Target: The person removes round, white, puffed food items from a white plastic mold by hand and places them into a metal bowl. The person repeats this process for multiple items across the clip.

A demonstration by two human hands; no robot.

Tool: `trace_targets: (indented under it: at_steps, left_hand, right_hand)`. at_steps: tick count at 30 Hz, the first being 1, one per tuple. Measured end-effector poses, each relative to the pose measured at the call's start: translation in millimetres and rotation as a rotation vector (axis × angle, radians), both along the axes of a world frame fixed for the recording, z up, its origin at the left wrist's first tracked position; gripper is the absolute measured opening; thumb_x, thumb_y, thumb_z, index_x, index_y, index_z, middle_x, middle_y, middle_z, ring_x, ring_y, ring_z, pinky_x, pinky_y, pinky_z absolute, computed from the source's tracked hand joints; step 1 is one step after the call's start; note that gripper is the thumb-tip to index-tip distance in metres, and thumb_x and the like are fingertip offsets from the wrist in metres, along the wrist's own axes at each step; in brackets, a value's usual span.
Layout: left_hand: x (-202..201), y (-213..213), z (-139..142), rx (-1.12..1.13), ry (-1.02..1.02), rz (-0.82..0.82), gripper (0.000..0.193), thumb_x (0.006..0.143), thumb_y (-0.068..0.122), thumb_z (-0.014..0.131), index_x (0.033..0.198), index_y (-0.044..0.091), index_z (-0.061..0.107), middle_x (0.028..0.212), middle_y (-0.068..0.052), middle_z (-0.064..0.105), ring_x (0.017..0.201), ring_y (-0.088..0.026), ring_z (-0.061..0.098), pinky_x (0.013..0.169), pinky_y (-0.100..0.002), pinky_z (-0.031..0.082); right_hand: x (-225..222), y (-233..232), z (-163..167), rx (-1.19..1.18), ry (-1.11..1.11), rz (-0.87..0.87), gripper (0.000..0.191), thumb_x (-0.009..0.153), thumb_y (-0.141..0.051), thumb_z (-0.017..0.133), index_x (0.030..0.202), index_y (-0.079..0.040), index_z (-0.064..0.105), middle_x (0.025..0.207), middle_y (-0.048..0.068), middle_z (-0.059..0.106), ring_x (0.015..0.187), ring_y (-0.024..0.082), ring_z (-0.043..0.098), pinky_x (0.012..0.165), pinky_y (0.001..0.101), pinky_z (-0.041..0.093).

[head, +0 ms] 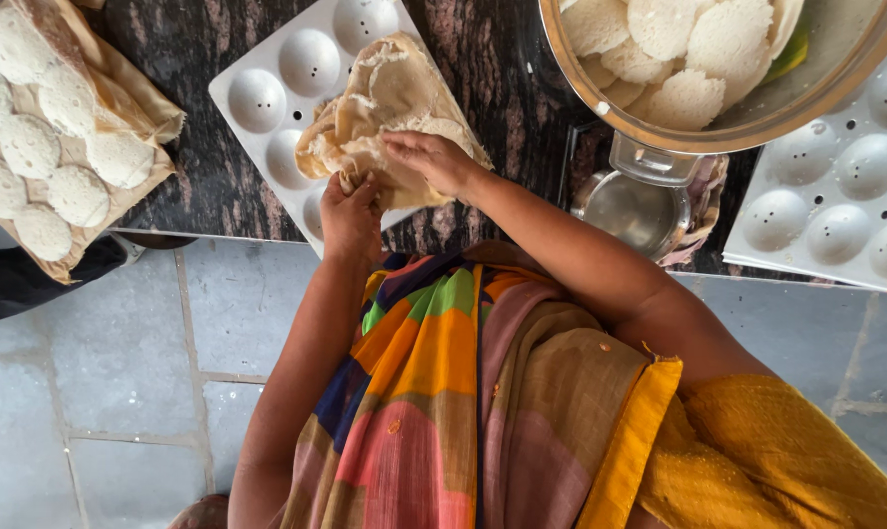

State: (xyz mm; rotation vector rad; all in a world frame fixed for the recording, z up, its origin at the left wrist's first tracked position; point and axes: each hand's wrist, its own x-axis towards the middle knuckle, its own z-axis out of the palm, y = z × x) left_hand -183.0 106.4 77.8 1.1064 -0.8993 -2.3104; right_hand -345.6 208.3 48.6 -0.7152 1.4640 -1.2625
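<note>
A crumpled beige cloth (394,93) lies on a white mould tray (287,78) with round hollows, on a dark stone counter (193,59). My left hand (350,211) grips the cloth's near edge at the counter's front. Just above it, my right hand (433,157) lies on the cloth with its fingers pinching the fabric. Both hands touch the same cloth, close together. The cloth hides part of the tray.
A beige cloth (130,108) at the left carries several white round steamed cakes (56,127). A big steel bowl (835,93) of the same cakes (678,49) stands at the top right, above a small steel vessel (639,208). A second white mould tray (835,211) lies far right. Grey floor tiles (120,372) lie below.
</note>
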Motion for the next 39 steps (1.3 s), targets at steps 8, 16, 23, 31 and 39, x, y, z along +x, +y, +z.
trace_targets:
  at_steps: [8, 16, 23, 31, 39]
  left_hand:
    - [-35, 6, 20, -0.039, -0.047, -0.034, 0.029, 0.089, -0.013, 0.056, 0.115, -0.004, 0.061, 0.102, -0.011, 0.07, 0.085, -0.018, 0.072, 0.071, -0.028, 0.062]
    - [-40, 0, 33, -0.162, -0.16, -0.149, 0.032, 0.089, -0.015, 0.056, 0.119, -0.006, 0.059, 0.103, -0.015, 0.069, 0.082, -0.02, 0.07, 0.067, -0.029, 0.059]
    - [-40, -4, 15, 0.164, -0.19, -0.046, 0.03, 0.09, -0.014, 0.048, 0.119, -0.008, 0.054, 0.104, -0.016, 0.064, 0.085, -0.024, 0.069, 0.072, -0.035, 0.064]
    - [-37, 3, 11, 0.087, -0.106, -0.07, 0.036, 0.09, -0.011, 0.046, 0.125, -0.005, 0.055, 0.11, -0.014, 0.066, 0.089, -0.022, 0.069, 0.077, -0.035, 0.061]
    - [-29, -2, 17, 0.152, 0.005, 0.001, 0.032, 0.093, -0.009, 0.047, 0.125, -0.007, 0.05, 0.105, -0.019, 0.064, 0.085, -0.026, 0.067, 0.073, -0.041, 0.062]
  right_hand:
    - [-13, -3, 17, -0.064, 0.016, 0.049, 0.067, 0.095, -0.04, 0.068, 0.153, -0.015, 0.045, 0.145, 0.014, 0.06, 0.127, 0.022, 0.061, 0.107, 0.0348, 0.053]
    - [-22, 1, 22, 0.041, 0.257, 0.093, 0.042, 0.11, -0.039, 0.053, 0.149, -0.025, 0.058, 0.111, 0.008, 0.078, 0.082, 0.011, 0.071, 0.07, 0.027, 0.059]
    - [-19, -2, 29, 0.275, 0.072, -0.024, 0.053, 0.097, -0.053, 0.047, 0.143, -0.027, 0.054, 0.125, 0.0, 0.061, 0.06, 0.01, 0.07, 0.05, 0.0238, 0.061]
    - [-15, -24, 8, 0.328, 0.359, 0.004, 0.061, 0.103, -0.058, 0.053, 0.132, -0.005, 0.065, 0.11, 0.013, 0.076, 0.078, 0.015, 0.072, 0.072, 0.0211, 0.056]
    - [-23, -18, 36, 0.484, 0.132, -0.11, 0.044, 0.1, -0.039, 0.059, 0.127, -0.005, 0.063, 0.097, 0.016, 0.072, 0.063, 0.017, 0.073, 0.05, 0.0236, 0.062]
